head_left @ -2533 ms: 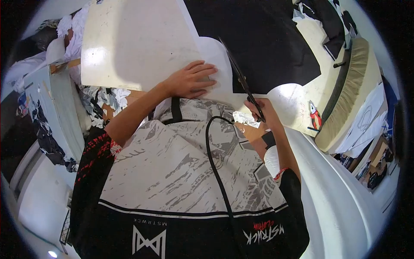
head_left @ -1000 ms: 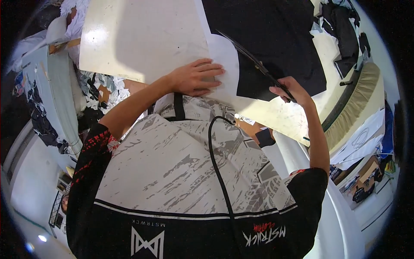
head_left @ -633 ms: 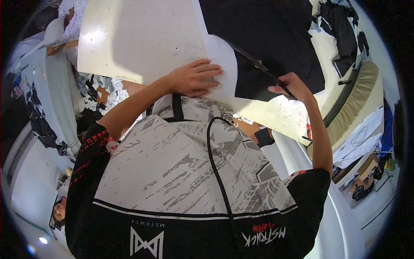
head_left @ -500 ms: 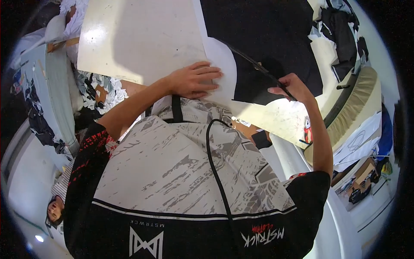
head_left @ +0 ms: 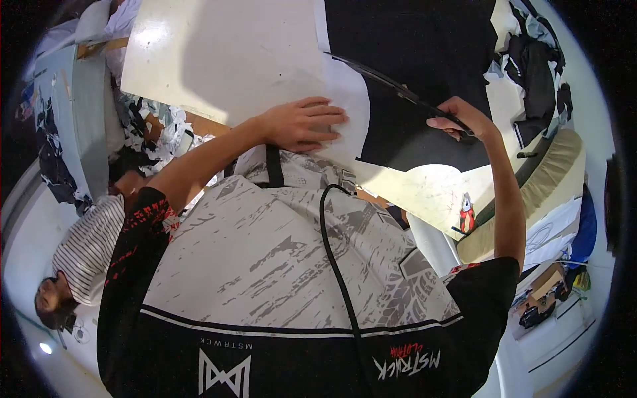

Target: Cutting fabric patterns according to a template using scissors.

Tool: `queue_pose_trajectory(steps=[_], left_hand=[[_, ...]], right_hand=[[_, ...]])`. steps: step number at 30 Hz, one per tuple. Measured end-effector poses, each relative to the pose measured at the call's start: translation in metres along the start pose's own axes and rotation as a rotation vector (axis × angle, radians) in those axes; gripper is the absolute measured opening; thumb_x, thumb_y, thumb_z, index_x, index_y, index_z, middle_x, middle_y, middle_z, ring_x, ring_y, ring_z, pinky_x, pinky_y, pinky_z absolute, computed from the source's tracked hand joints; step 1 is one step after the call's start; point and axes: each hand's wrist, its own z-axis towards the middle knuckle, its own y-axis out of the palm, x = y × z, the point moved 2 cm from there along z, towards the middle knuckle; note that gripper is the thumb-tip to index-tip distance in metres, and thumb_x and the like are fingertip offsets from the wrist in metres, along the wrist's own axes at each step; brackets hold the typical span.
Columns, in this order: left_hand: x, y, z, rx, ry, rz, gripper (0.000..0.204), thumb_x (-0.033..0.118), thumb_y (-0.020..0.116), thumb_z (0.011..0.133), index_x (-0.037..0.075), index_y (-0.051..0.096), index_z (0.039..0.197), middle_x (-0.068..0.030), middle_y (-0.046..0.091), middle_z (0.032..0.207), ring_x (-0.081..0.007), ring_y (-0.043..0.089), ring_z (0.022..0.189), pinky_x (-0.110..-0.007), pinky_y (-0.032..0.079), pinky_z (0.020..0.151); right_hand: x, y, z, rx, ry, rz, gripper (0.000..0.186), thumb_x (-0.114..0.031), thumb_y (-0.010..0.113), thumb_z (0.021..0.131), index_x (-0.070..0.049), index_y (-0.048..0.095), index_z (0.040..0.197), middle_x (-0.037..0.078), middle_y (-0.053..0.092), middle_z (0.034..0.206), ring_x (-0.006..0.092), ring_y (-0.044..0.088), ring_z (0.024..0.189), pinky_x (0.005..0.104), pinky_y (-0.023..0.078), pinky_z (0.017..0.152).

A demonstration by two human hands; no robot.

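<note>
My right hand (head_left: 466,119) is closed around the handles of long dark shears (head_left: 406,95). The shears lie slantwise over a black fabric piece (head_left: 431,63), their tips pointing up and left past its curved edge onto a white sheet (head_left: 352,99). Whether the blades are parted is hard to make out. Palm down, my left hand (head_left: 302,125) rests on the pale surface beside the white sheet, fingers stretched toward the fabric and holding nothing.
The pale table (head_left: 245,53) spreads out ahead. A small red tool (head_left: 466,215) lies near its right edge, with dark garments (head_left: 531,73) beyond. A padded beige board (head_left: 541,192) stands right. Fabric scraps (head_left: 169,136) heap at left, near a person in stripes (head_left: 89,249).
My right hand has moved slightly up and right with the shears, and their tips now reach beyond the fabric's left edge. My left hand stays put. The person at left shows more fully.
</note>
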Motion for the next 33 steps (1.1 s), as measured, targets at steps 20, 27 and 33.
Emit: queue_pose_trajectory(steps=[20, 27, 33], left_hand=[[0.006, -0.004, 0.001, -0.011, -0.008, -0.004, 0.041, 0.025, 0.073, 0.093, 0.011, 0.067, 0.132, -0.0146, 0.049, 0.159, -0.0295, 0.044, 0.149, -0.053, 0.033, 0.125], [0.009, -0.008, 0.0, 0.227, -0.035, -0.014, 0.032, 0.014, 0.076, 0.09, 0.008, 0.071, 0.121, -0.0132, 0.065, 0.137, -0.03, 0.058, 0.133, -0.051, 0.044, 0.115], [0.0, -0.032, -0.001, 0.593, -0.764, -0.257, 0.021, 0.016, 0.075, 0.096, 0.001, 0.073, 0.111, -0.0074, 0.074, 0.1, -0.0177, 0.07, 0.077, -0.034, 0.058, 0.068]], right_hand=[[-0.045, 0.053, -0.041, 0.643, -0.238, -0.705, 0.06, -0.056, 0.09, 0.075, 0.001, 0.069, 0.072, 0.022, 0.058, 0.061, 0.0456, 0.056, 0.06, 0.0476, 0.045, 0.057], [0.037, 0.174, -0.036, 0.509, -0.067, -0.243, 0.055, -0.044, 0.083, 0.091, -0.003, 0.057, 0.064, 0.006, 0.049, 0.052, 0.0115, 0.048, 0.051, 0.0346, 0.039, 0.051], [0.03, 0.269, -0.014, 0.38, 0.018, 0.703, 0.039, -0.03, 0.07, 0.104, -0.006, 0.062, 0.073, 0.0, 0.058, 0.064, 0.0081, 0.055, 0.054, 0.0264, 0.039, 0.05]])
